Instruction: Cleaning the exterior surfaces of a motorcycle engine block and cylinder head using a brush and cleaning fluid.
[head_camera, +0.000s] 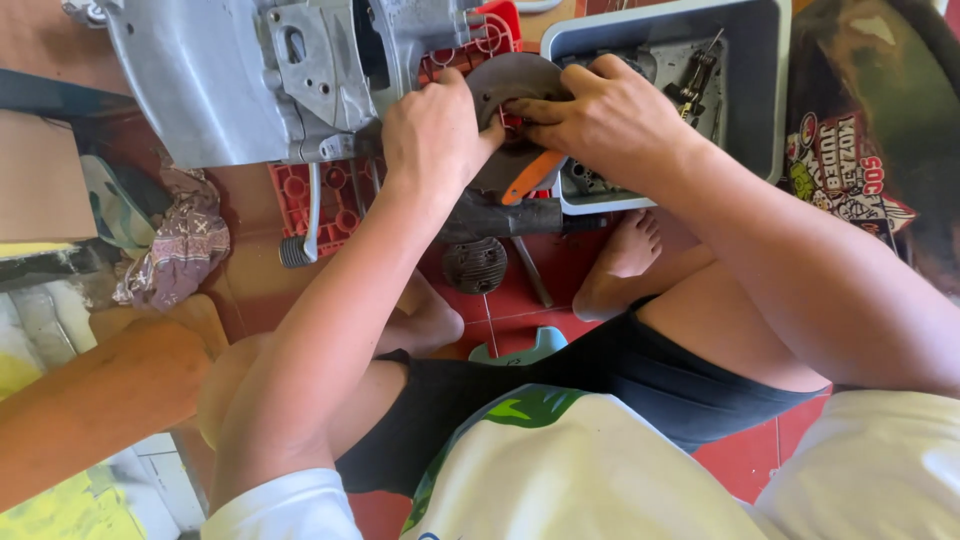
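Note:
My left hand (432, 128) and my right hand (590, 115) meet over a dark grey round disc (515, 78), both with fingers pinched at its middle. The disc sits against a silver engine casing (230, 80) that rests on a red plastic crate (330, 200). An orange-handled tool (530, 175) pokes out below my right hand; which hand holds it I cannot tell. A black cylinder part (500, 215) lies under the hands.
A grey plastic tub (760, 90) with metal parts stands at the upper right. A finned round metal part (475, 265) lies on the red tile floor by my bare foot (625, 255). A crumpled rag (180, 250) lies left. A stickered dark object (870, 150) is far right.

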